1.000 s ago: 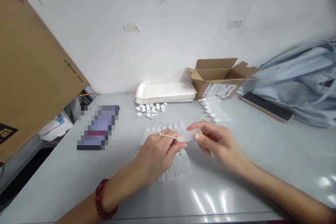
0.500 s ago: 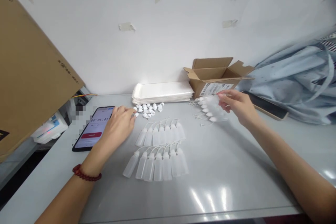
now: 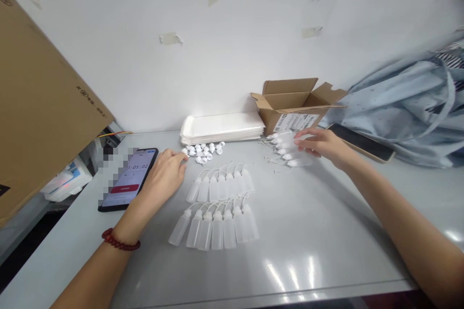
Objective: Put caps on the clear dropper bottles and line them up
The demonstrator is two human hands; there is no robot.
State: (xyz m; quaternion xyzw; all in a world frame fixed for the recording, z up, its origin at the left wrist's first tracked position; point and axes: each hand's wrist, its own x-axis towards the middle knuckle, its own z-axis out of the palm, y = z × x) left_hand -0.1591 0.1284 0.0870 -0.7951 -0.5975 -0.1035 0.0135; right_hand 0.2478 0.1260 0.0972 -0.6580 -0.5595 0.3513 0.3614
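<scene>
My left hand (image 3: 168, 171) rests at the left edge of a pile of small white caps (image 3: 205, 152), fingers bent together. Whether a cap is between its fingertips is hidden. Over a row of translucent squeeze bottles (image 3: 290, 147) on the right, my right hand (image 3: 319, 144) has its fingers stretched apart, the tips touching or just above the bottles. Between my arms lie two more rows of such bottles, a back row (image 3: 222, 186) and a front row (image 3: 216, 231). Thin white tethers extend from their necks.
White padded envelopes (image 3: 224, 128) are stacked against the wall, beside an open cardboard box (image 3: 290, 108). A phone showing a timer (image 3: 126, 178) lies left, another phone (image 3: 362, 142) right. Blue-grey cloth (image 3: 402, 106) and a large cardboard sheet (image 3: 43, 106) flank the table.
My right hand's fingers have moved slightly down and left over the right-hand bottles and spread out. My left hand stays beside the caps. The whole view has shifted a little.
</scene>
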